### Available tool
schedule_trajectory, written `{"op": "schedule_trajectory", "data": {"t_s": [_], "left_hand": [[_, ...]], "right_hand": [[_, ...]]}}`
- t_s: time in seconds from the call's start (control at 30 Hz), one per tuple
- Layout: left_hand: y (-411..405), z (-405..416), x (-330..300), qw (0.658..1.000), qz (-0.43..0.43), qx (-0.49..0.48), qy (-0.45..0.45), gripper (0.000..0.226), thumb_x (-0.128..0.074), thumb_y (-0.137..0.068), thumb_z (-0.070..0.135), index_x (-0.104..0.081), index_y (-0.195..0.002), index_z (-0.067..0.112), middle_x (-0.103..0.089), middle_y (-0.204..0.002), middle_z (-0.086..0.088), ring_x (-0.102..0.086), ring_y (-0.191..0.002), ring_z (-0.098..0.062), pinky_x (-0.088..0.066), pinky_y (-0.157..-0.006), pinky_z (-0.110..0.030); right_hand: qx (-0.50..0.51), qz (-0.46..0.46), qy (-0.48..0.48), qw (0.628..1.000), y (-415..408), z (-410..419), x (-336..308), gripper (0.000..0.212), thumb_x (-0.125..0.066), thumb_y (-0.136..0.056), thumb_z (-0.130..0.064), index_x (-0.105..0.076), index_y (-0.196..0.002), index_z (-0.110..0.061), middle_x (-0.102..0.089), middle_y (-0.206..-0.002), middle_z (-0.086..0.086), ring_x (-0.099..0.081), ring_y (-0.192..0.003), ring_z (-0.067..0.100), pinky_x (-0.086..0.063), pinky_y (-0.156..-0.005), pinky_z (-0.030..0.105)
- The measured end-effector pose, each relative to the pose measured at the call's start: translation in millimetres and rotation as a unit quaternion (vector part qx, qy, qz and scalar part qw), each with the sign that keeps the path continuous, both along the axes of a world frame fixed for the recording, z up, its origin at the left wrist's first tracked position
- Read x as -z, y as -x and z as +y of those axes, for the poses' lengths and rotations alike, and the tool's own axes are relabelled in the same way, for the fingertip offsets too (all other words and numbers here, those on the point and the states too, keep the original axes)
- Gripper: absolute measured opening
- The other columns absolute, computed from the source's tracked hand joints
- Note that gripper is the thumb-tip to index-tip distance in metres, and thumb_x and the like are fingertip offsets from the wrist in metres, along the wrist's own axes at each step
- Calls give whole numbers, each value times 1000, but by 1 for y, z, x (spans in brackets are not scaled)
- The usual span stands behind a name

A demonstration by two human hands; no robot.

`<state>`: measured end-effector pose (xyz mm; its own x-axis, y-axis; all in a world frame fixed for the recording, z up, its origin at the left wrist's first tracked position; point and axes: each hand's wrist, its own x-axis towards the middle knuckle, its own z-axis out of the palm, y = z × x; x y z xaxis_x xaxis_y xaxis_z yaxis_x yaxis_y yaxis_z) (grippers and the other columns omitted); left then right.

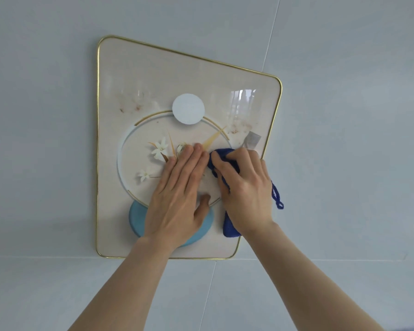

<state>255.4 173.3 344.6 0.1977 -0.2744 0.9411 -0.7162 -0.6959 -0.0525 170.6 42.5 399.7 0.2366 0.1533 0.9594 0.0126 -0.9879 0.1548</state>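
Right grip: right hand [246, 187] clenched round the blue cloth [221, 155], pressing it to the framed picture [153, 75], right of its centre.
Left grip: left hand [179, 194] released, fingers straight, flat on the picture's centre, just beside the cloth.
Cloth, hidden: mostly under the right hand; a bunch at the fingertips, a corner below the wrist and a hanging loop show.
Cloth, axis: roughly along the picture's height, bunched end toward its top.
Picture: gold-edged, on the wall [46, 139]; brownish smudges in its upper part are hard to make out; left hand covers part of its blue disc.
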Motion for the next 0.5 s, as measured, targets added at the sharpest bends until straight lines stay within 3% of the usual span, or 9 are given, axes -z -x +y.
{"op": "schedule_trajectory", "data": {"t_s": [0.1,0.23,0.4,0.5], "left_hand": [[1,2,-1,1000,2,3,-6,85,-62,-96,34,-21,-167,11,-16,-177,-5,-10,-165,-18,-10,-135,-41],[3,2,-2,1000,5,-2,-2,84,-63,-96,34,-23,-166,10,-19,-177,-5,-13,-165,-19,-12,-134,-42],[8,2,-3,1000,17,3,7,84,-63,-96,31,-23,-166,10,-17,-177,-5,-12,-165,-20,-10,-135,-41],[13,2,-6,1000,25,8,10,86,-67,-93,29,-25,-166,9,-19,-177,-6,-14,-165,-21,-11,-135,-42]], "right_hand": [[20,1,25,999,5,-11,-6,24,-74,-85,4,-79,-105,-9,-67,-88,12,-62,-81,35,-52,-67,44],[8,-22,-43,999,2,-2,-1,21,-75,-85,5,-79,-101,-7,-66,-85,13,-60,-79,35,-51,-62,45],[-15,49,-26,998,20,-5,25,22,-76,-81,6,-80,-96,-10,-64,-80,8,-60,-73,29,-51,-56,38],[-39,26,-116,992,28,-7,10,20,-80,-83,1,-81,-97,-14,-66,-85,5,-63,-78,28,-52,-62,38]]}}
